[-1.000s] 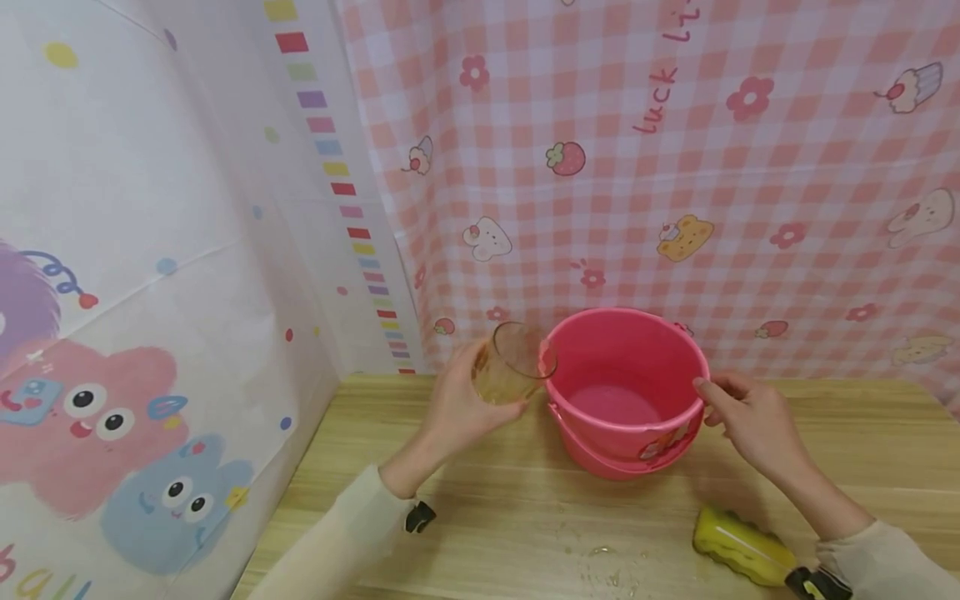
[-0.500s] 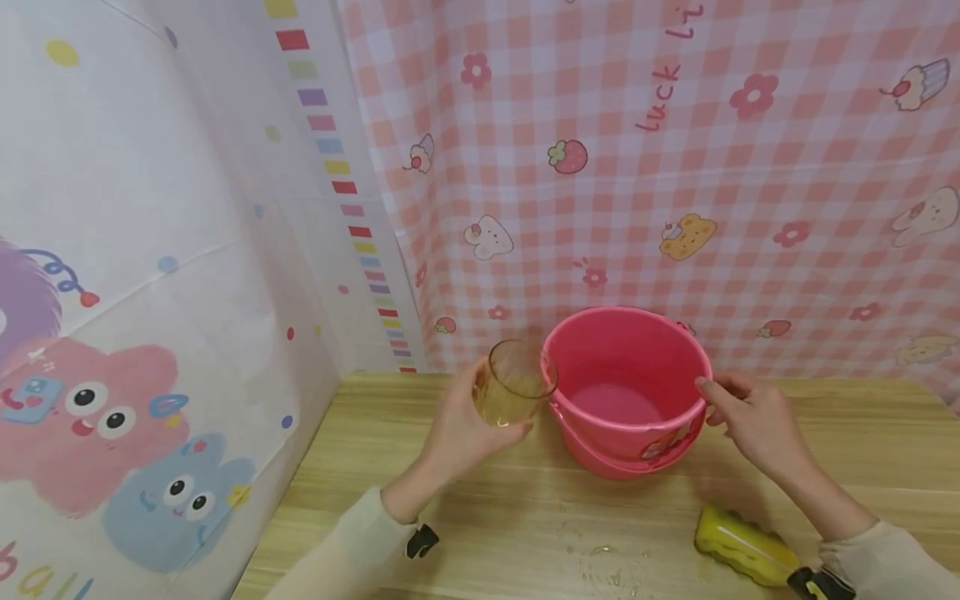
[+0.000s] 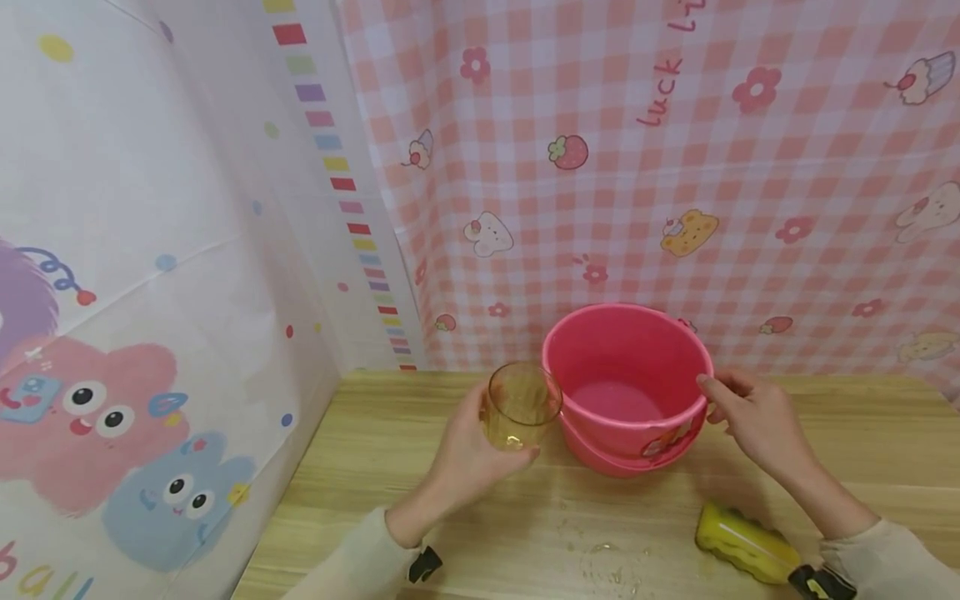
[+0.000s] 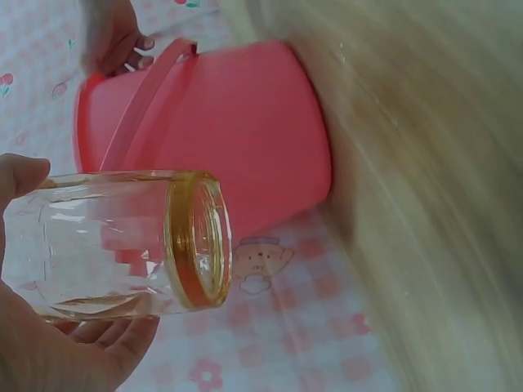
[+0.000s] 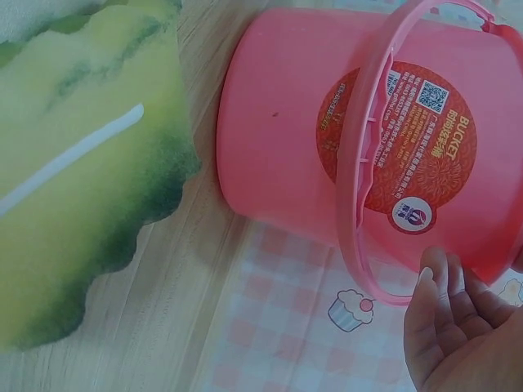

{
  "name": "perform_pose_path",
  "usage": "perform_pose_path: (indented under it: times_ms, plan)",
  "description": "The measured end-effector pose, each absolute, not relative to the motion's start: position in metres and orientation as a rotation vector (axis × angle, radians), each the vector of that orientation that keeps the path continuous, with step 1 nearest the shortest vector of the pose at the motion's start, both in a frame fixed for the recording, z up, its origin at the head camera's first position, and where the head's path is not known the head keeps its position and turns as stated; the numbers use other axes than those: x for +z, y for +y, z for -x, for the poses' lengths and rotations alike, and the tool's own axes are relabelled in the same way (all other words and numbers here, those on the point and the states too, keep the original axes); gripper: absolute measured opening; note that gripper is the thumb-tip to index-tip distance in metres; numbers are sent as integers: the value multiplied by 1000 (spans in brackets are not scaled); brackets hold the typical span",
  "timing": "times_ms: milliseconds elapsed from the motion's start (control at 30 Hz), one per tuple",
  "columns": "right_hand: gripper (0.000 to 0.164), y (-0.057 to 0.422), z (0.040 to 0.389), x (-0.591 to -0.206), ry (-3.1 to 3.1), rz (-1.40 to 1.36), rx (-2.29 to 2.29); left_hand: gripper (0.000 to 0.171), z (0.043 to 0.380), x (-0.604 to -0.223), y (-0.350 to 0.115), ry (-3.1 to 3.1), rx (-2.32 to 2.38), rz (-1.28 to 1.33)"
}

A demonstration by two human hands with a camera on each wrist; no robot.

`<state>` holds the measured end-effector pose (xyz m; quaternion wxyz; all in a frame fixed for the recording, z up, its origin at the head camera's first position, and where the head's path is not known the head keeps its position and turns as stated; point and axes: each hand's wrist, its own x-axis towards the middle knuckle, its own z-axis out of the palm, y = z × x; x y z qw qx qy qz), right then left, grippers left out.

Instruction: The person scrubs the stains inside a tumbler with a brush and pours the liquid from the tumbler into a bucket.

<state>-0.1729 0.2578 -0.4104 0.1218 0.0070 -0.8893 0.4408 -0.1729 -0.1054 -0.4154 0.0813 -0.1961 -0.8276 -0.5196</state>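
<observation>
My left hand grips an amber-tinted clear glass, thumb on one side and fingers on the other. The glass is held upright beside the left side of a pink plastic bucket, its rim overlapping the bucket in the head view. In the left wrist view the glass shows a thick base and nothing inside. My right hand pinches the right rim of the bucket between thumb and fingers. The bucket stands upright on the table, its handle hanging down the near side; a round red label marks its wall.
A yellow-green wavy sponge lies on the wooden table, close to my right wrist. Water drops wet the tabletop in front of the bucket. A pink checked cloth hangs behind, and a white printed sheet stands at the left.
My left hand has lowered the glass from near the bucket's rim height and turned it more upright. The right hand stays at the bucket's rim; bucket and sponge have not moved.
</observation>
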Motion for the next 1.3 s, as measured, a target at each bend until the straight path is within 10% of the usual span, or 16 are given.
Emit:
perform_pose_path:
  times_ms: [1300]
  plan:
    - [44,258,173,-411,-2592,-37,1294,88,128,-454,-82,-2613,-1794,697]
